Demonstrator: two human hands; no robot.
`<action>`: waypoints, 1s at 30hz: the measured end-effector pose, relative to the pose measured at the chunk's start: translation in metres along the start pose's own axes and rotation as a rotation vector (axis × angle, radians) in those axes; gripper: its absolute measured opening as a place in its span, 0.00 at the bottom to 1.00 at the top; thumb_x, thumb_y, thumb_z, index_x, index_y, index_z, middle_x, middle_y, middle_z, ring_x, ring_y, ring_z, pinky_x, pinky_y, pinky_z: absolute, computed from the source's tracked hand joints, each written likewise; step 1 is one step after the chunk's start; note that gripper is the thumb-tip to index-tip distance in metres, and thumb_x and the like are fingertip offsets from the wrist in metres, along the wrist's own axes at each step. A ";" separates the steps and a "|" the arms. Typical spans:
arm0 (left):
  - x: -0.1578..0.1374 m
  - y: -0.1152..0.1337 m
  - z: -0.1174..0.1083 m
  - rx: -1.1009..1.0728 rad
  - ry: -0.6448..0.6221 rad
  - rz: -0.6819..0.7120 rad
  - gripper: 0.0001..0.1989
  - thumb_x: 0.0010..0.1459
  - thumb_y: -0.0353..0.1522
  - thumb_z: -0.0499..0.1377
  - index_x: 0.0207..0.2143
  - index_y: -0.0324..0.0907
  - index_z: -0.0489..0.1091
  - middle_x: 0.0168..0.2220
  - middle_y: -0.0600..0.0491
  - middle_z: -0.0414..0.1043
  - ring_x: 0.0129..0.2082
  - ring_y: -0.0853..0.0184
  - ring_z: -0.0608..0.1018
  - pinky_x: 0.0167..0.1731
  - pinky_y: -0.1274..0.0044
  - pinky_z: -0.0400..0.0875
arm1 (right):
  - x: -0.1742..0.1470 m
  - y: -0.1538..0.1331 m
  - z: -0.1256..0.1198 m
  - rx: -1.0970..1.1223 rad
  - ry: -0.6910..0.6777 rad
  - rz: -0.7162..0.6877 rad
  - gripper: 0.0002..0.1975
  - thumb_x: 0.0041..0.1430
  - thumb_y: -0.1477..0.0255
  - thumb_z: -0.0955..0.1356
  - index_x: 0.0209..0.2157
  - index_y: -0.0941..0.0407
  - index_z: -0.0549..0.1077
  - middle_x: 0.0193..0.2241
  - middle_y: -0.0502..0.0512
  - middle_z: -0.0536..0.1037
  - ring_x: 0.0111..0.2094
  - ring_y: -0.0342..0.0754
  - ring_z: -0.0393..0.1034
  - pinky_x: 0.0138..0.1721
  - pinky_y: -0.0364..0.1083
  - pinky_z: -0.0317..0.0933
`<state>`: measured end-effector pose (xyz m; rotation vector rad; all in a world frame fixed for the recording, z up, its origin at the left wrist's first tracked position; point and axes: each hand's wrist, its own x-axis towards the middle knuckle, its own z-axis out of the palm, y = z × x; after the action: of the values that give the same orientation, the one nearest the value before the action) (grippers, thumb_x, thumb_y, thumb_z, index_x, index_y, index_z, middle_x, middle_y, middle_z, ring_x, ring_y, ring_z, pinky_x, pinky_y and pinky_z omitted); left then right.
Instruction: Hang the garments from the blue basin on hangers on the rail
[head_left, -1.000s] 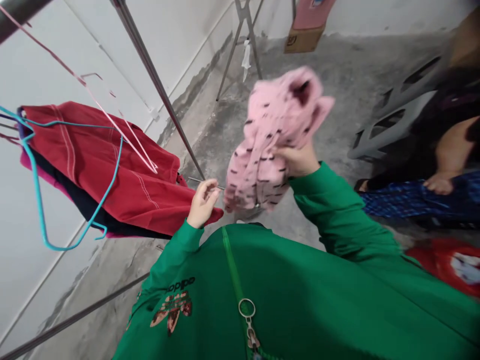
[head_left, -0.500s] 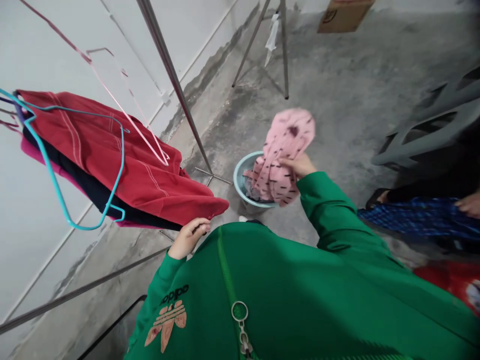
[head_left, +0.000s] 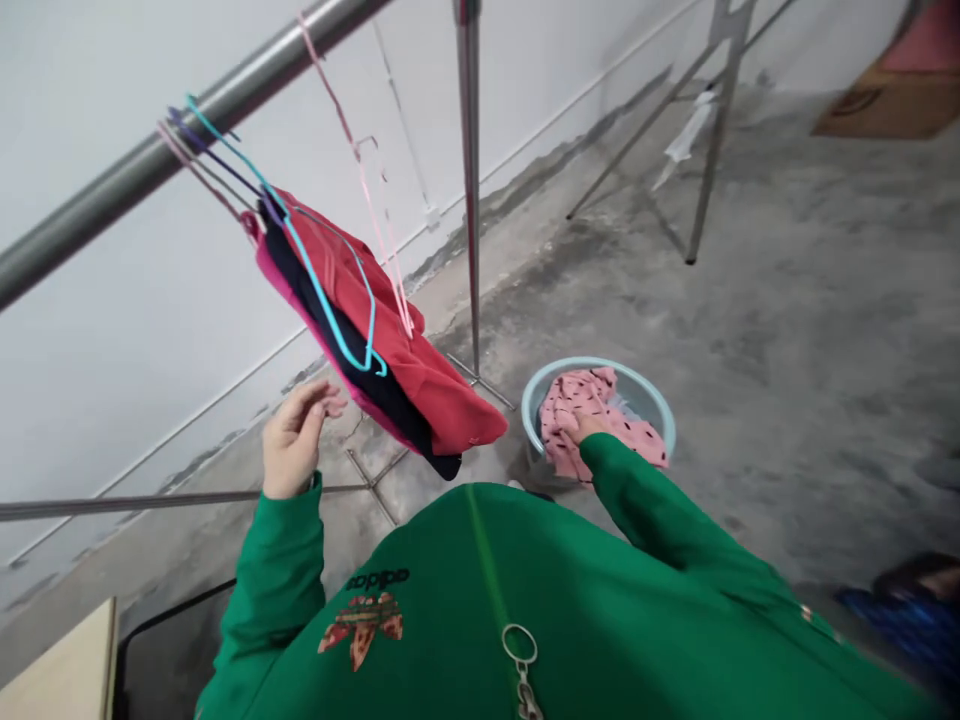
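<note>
My right hand (head_left: 586, 426) reaches into a light blue basin (head_left: 670, 425) and grips a pink garment with dark marks (head_left: 574, 393). Part of that garment hangs over the near rim, and its fingers are partly hidden in the cloth. My left hand (head_left: 295, 432) is raised, its fingers loosely bent and holding nothing. It is beside a row of hanging clothes: a red garment (head_left: 442, 395), a dark one (head_left: 349, 375) and a magenta one (head_left: 304, 308). A bare turquoise hanger (head_left: 319, 285) and a bare pink hanger (head_left: 367, 195) hang in front of the red garment.
A metal rail (head_left: 112, 205) crosses the upper left, with an upright pole (head_left: 469, 190) to its right. Further back stand metal legs (head_left: 709, 165) with a white strip tied on, and a cardboard box (head_left: 889, 100). Blue checked cloth (head_left: 900, 625) is at the lower right.
My right hand has lowered the pink garment into the basin. My left hand has come away from the red garment and risen leftward. The view has shifted, showing the rail.
</note>
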<state>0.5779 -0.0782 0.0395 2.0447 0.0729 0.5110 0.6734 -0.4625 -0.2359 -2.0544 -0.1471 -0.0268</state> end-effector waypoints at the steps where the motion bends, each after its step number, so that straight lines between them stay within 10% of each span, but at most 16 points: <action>1: 0.007 0.005 0.005 -0.020 0.053 0.084 0.16 0.60 0.38 0.58 0.48 0.41 0.71 0.43 0.46 0.76 0.38 0.64 0.79 0.39 0.71 0.76 | 0.005 -0.012 0.006 0.002 -0.039 -0.013 0.14 0.57 0.61 0.68 0.31 0.58 0.74 0.27 0.58 0.76 0.28 0.47 0.72 0.35 0.49 0.69; 5: 0.037 0.033 0.027 0.182 0.029 0.437 0.13 0.63 0.36 0.53 0.46 0.43 0.72 0.47 0.47 0.74 0.46 0.63 0.77 0.49 0.66 0.73 | 0.017 -0.105 0.019 0.123 -0.212 -0.309 0.24 0.58 0.57 0.66 0.51 0.57 0.70 0.50 0.65 0.75 0.47 0.53 0.73 0.48 0.53 0.69; 9: 0.062 0.053 0.042 0.617 -0.061 0.730 0.13 0.63 0.36 0.52 0.42 0.42 0.73 0.47 0.47 0.74 0.55 0.56 0.70 0.58 0.58 0.61 | 0.025 -0.220 0.024 0.138 -0.072 -0.716 0.34 0.58 0.54 0.66 0.60 0.56 0.61 0.60 0.66 0.65 0.62 0.58 0.58 0.63 0.60 0.54; 15: 0.076 0.070 0.045 0.959 -0.296 0.900 0.18 0.65 0.38 0.47 0.36 0.40 0.73 0.36 0.46 0.72 0.44 0.58 0.74 0.52 0.62 0.63 | 0.053 -0.277 0.051 0.028 0.181 -0.677 0.27 0.62 0.57 0.63 0.56 0.60 0.65 0.50 0.66 0.74 0.51 0.56 0.68 0.53 0.56 0.63; 23: 0.059 0.067 0.031 1.148 -0.280 0.403 0.22 0.64 0.41 0.50 0.37 0.32 0.74 0.32 0.37 0.74 0.37 0.51 0.78 0.38 0.64 0.68 | 0.071 -0.271 0.045 0.062 0.326 -0.630 0.16 0.65 0.64 0.59 0.43 0.56 0.74 0.39 0.60 0.78 0.41 0.53 0.72 0.45 0.52 0.66; 27: 0.084 0.045 0.062 0.702 0.039 0.200 0.32 0.61 0.46 0.54 0.58 0.33 0.61 0.56 0.32 0.66 0.56 0.49 0.70 0.50 0.64 0.67 | 0.067 -0.274 0.038 0.150 0.251 -0.661 0.14 0.64 0.64 0.61 0.43 0.55 0.74 0.39 0.58 0.78 0.43 0.51 0.72 0.47 0.51 0.66; 30: 0.110 0.026 0.088 0.159 0.086 0.167 0.34 0.55 0.49 0.60 0.56 0.36 0.62 0.58 0.35 0.65 0.58 0.52 0.69 0.55 0.65 0.64 | 0.064 -0.272 0.036 0.141 0.220 -0.659 0.13 0.64 0.65 0.61 0.42 0.55 0.74 0.39 0.57 0.77 0.43 0.50 0.72 0.47 0.50 0.66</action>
<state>0.7075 -0.1353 0.0604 2.1953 -0.0068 0.7168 0.7039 -0.2988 -0.0081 -1.7683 -0.6610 -0.6275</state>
